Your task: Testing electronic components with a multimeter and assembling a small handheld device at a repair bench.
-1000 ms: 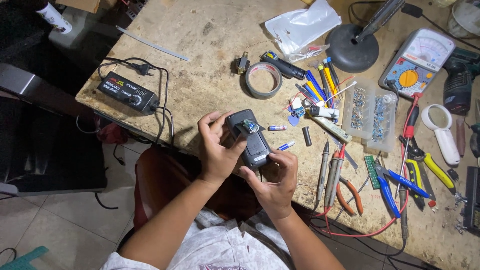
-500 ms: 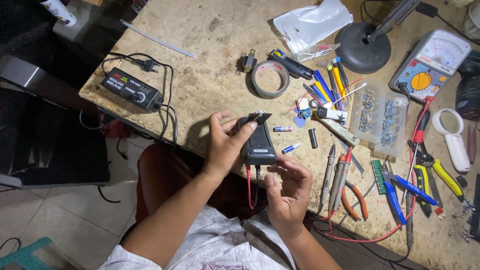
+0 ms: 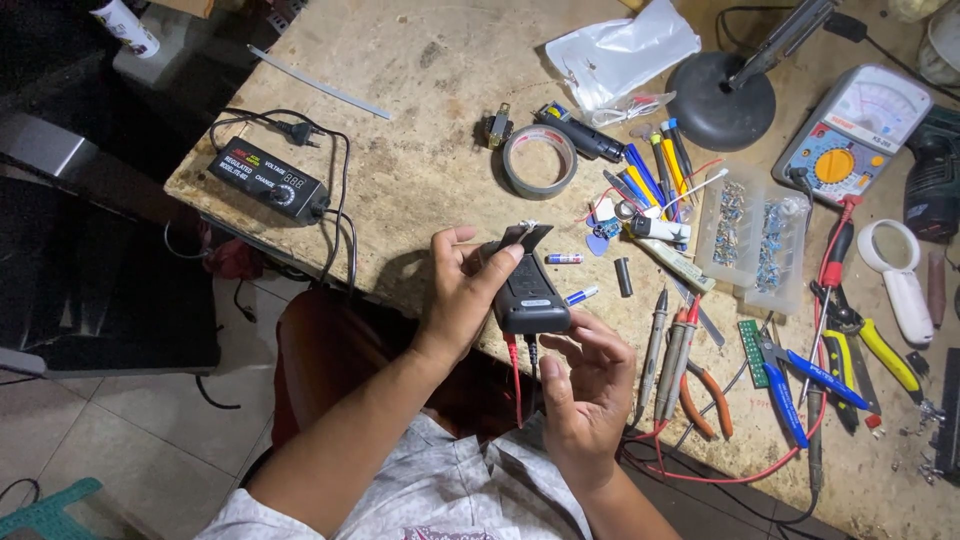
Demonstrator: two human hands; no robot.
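Right at the near edge of the workbench point(image 3: 420, 190), a small black device point(image 3: 527, 285) is held up just above the wood, its top flap open and a red wire and a black wire point(image 3: 522, 375) hanging from its lower end. The left hand point(image 3: 462, 295) is wrapped around the device's left side, fingers curled over its upper part, so it has a firm hold. The right hand point(image 3: 590, 385) sits just below, half open, with its fingertips touching the bottom edge of the device near where the wires come out; it does not look closed around anything.

Just beside the device on the bench lie a few small cylinders, and to the right a row of probes and pliers point(image 3: 700, 395). Farther right are blue-handled cutters point(image 3: 800, 375) and a clear box of small parts point(image 3: 755, 235). Behind the device sits a roll of grey tape point(image 3: 540, 160), with a bunch of coloured screwdrivers point(image 3: 655, 170) near it. A meter with a yellow dial point(image 3: 850, 125) lies at the far right, and a black power supply point(image 3: 268, 180) with its cord lies well apart at the left.
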